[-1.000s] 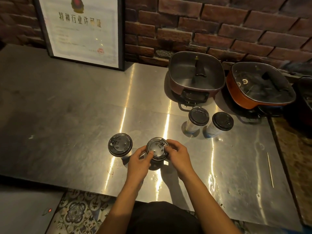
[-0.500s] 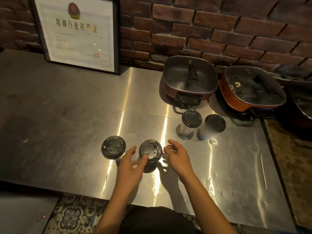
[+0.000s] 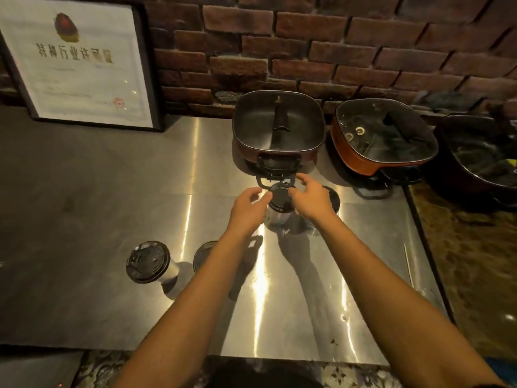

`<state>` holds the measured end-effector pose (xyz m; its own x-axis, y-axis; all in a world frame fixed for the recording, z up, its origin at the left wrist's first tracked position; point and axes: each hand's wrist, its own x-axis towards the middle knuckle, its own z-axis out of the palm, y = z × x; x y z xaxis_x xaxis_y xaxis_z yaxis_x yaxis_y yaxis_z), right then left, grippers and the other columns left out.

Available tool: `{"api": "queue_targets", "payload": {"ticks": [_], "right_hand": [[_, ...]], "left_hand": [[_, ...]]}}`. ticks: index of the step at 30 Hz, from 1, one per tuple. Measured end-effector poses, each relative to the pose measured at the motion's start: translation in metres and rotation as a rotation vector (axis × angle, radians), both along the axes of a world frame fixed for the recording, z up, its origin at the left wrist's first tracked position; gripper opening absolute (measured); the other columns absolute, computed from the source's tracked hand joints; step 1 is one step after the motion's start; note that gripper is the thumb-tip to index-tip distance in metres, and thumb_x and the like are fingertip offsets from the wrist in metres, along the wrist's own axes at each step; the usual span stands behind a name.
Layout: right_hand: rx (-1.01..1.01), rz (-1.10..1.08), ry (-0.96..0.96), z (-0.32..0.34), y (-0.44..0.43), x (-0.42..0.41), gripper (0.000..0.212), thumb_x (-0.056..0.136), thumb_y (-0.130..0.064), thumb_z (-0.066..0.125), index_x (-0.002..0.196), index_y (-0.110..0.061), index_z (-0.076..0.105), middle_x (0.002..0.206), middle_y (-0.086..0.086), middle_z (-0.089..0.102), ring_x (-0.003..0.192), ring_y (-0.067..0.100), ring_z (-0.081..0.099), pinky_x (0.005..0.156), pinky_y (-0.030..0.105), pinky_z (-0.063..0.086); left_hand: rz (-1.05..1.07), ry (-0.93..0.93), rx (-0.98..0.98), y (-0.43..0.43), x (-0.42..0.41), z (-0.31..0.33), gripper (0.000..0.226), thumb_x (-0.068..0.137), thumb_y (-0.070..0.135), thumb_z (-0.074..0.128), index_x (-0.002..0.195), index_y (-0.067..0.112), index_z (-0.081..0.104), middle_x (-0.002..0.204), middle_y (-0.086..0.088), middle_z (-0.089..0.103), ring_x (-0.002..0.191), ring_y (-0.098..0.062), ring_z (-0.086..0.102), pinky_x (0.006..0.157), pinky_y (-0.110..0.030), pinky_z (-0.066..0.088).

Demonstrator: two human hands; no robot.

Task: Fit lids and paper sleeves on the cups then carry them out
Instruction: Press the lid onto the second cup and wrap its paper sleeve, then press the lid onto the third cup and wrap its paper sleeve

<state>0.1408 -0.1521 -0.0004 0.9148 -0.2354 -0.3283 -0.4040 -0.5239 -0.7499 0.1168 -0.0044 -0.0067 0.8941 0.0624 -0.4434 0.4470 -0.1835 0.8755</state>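
Several cups with black lids stand on the steel counter (image 3: pixel 98 191). Both hands reach to the far cup (image 3: pixel 280 198) in front of the square pot. My left hand (image 3: pixel 247 210) is at its left side, fingers spread and close to the lid rim. My right hand (image 3: pixel 312 197) curls over its right side, fingers apart. Whether either hand touches the lid is unclear. A second far cup (image 3: pixel 333 198) is mostly hidden behind my right hand. Two near cups stand at the front: one (image 3: pixel 148 266) fully visible, the other (image 3: pixel 203 259) partly hidden by my left forearm.
A square brown electric pot (image 3: pixel 278 128) stands just behind the far cups, an orange one (image 3: pixel 383 138) to its right and a dark one (image 3: pixel 481 158) at the right edge. A framed certificate (image 3: pixel 75 63) leans on the brick wall. A thin stick (image 3: pixel 408 261) lies right.
Both hands let go of the near right cup's lid and moved forward across the counter to the far left cup. The view shifted closer to the counter.
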Motion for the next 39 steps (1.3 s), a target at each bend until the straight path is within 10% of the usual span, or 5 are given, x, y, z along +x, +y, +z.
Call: {"api": "queue_targets", "payload": {"ticks": [10, 19, 23, 33, 39], "right_hand": [[-0.216, 0.254, 0.077, -0.014, -0.006, 0.016, 0.028, 0.092, -0.025, 0.061, 0.114, -0.009, 0.066, 0.110, 0.016, 0.072, 0.102, 0.035, 0.067, 0.092, 0.049, 0.057], [0.094, 0.007, -0.064, -0.021, -0.032, -0.087, 0.044, 0.099, -0.023, 0.061, 0.142, -0.014, 0.060, 0.137, 0.007, 0.066, 0.124, 0.024, 0.062, 0.111, 0.041, 0.047], [0.192, -0.098, -0.056, -0.043, -0.041, -0.143, 0.037, 0.095, -0.024, 0.067, 0.131, -0.025, 0.067, 0.122, -0.004, 0.072, 0.104, 0.015, 0.067, 0.101, 0.044, 0.056], [0.285, -0.160, -0.027, -0.062, -0.040, -0.194, 0.029, 0.094, -0.015, 0.071, 0.120, -0.028, 0.069, 0.111, -0.010, 0.068, 0.098, 0.001, 0.062, 0.068, 0.003, 0.050], [0.238, -0.136, -0.024, -0.071, -0.038, -0.194, 0.031, 0.092, -0.026, 0.073, 0.121, -0.035, 0.069, 0.113, -0.015, 0.070, 0.103, 0.007, 0.066, 0.095, 0.041, 0.060]], "left_hand": [[0.165, 0.191, -0.211, -0.039, 0.015, -0.017, 0.036, 0.102, 0.032, 0.059, 0.135, 0.018, 0.054, 0.104, -0.003, 0.069, 0.088, -0.020, 0.065, 0.066, -0.030, 0.051], [0.329, 0.087, -0.290, -0.032, -0.081, -0.003, 0.033, 0.101, 0.024, 0.062, 0.134, 0.022, 0.057, 0.119, -0.004, 0.066, 0.100, -0.020, 0.066, 0.082, -0.031, 0.056], [0.252, 0.051, -0.196, -0.031, -0.129, -0.021, 0.041, 0.095, 0.021, 0.070, 0.134, 0.025, 0.058, 0.128, -0.001, 0.067, 0.110, -0.021, 0.067, 0.088, -0.035, 0.057], [0.205, 0.099, -0.076, -0.027, -0.183, -0.043, 0.039, 0.090, 0.009, 0.074, 0.125, 0.023, 0.063, 0.122, 0.006, 0.069, 0.102, -0.021, 0.072, 0.078, -0.032, 0.058], [0.142, 0.099, -0.017, -0.018, -0.183, -0.050, 0.033, 0.095, 0.017, 0.069, 0.125, 0.030, 0.060, 0.124, 0.007, 0.066, 0.105, -0.013, 0.069, 0.093, -0.041, 0.059]]}}
